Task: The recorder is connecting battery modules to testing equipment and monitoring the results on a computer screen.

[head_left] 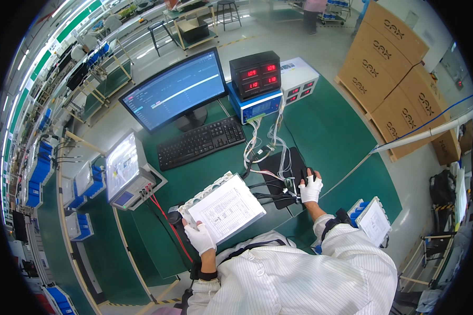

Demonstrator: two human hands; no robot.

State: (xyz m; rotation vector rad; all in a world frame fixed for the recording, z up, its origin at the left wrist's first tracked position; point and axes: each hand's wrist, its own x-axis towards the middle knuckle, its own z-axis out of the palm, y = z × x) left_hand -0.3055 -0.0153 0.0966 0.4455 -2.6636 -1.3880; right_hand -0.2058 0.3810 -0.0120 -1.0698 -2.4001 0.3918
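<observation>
My left hand (201, 239), in a white fingerless glove, grips the near left corner of a block-shaped module (190, 197) with a light frame. A printed paper sheet (227, 209) covers most of its top. A black rounded object (174, 215) lies just beyond those fingertips; its kind is unclear. My right hand (311, 188), gloved the same way, curls over a dark computer mouse, mostly hidden, at the right side of a black mat (294, 160). Left of that hand, cables and connectors (286, 191) run across the mat to the module.
A monitor (176, 89) and keyboard (201, 143) stand behind the module. Stacked meters with red digits (255, 76) and a white meter box (298, 79) are at the back. A bench instrument (129, 170) stands left. Another paper-topped module (373, 223) sits right; cartons (399, 89) lie beyond.
</observation>
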